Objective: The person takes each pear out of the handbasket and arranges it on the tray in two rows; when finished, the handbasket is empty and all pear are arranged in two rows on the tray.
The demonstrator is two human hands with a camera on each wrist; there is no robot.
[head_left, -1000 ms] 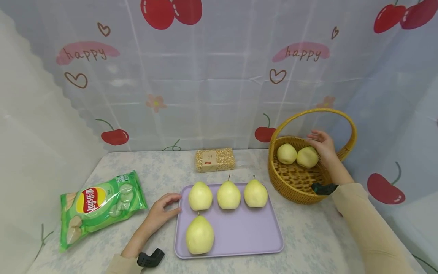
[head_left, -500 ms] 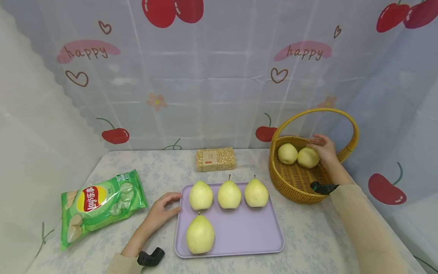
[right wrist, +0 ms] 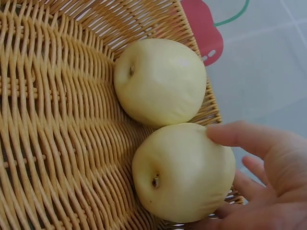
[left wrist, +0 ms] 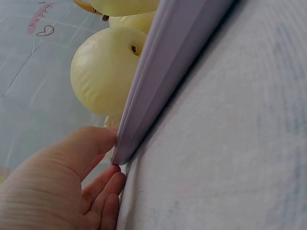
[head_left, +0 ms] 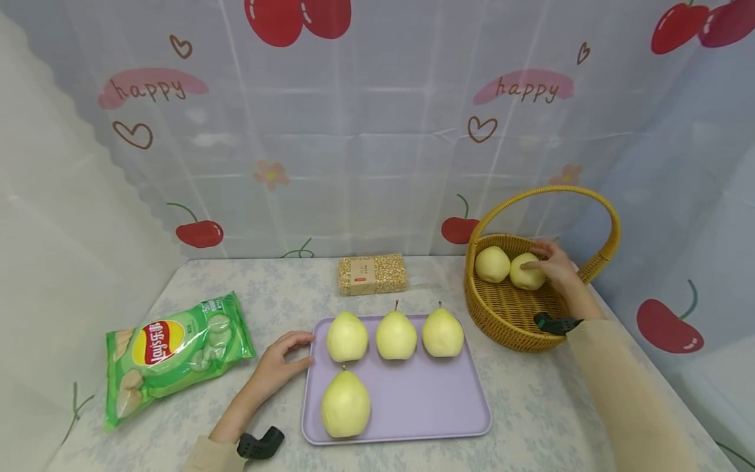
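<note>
In the head view, my right hand (head_left: 557, 267) is inside the wicker basket (head_left: 501, 324) and grips the right-hand of two pale yellow pears. The right wrist view shows my thumb on top of this gripped pear (right wrist: 184, 175), with fingers behind it, partly hidden. Against it lies the other pear (right wrist: 160, 81). My left hand (head_left: 276, 364) touches the left edge of a lilac tray (head_left: 425, 403) with thumb and fingertips. Three pears, the middle one (head_left: 396, 335) among them, line the tray's far side, and another pear (head_left: 346, 404) stands at its near left.
A green bag of chips (head_left: 177, 354) lies on the left of the table (head_left: 283, 282). Behind the tray is a clear pack of yellow grains (head_left: 373, 275). The basket's tall handle (head_left: 548, 190) arches over the right hand. A printed curtain (head_left: 377, 164) hangs behind.
My right hand has moved down and left onto the right-hand pear, with the thumb now over it. Both basket pears have shifted slightly left. The left hand stays at the tray.
</note>
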